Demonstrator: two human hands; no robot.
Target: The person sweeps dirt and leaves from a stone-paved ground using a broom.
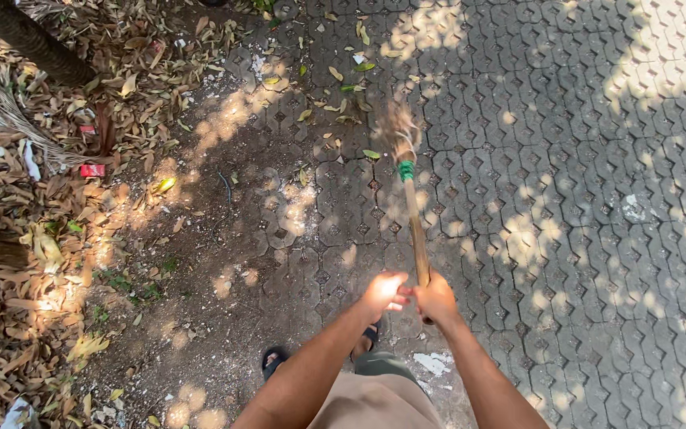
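Both hands, left [383, 292] and right [437, 300], clamp fingers on broom [416, 230]; red packet [92, 170] lies far left.

This is an outdoor paved yard or path beside trees. Grey interlocking paving blocks [565, 159] fill the right and far side, a bare dirt strip [200, 302] runs alongside, and dry fallen leaves [33, 238] lie heaped on the left by a tree trunk [25, 40], all under dappled sunlight.
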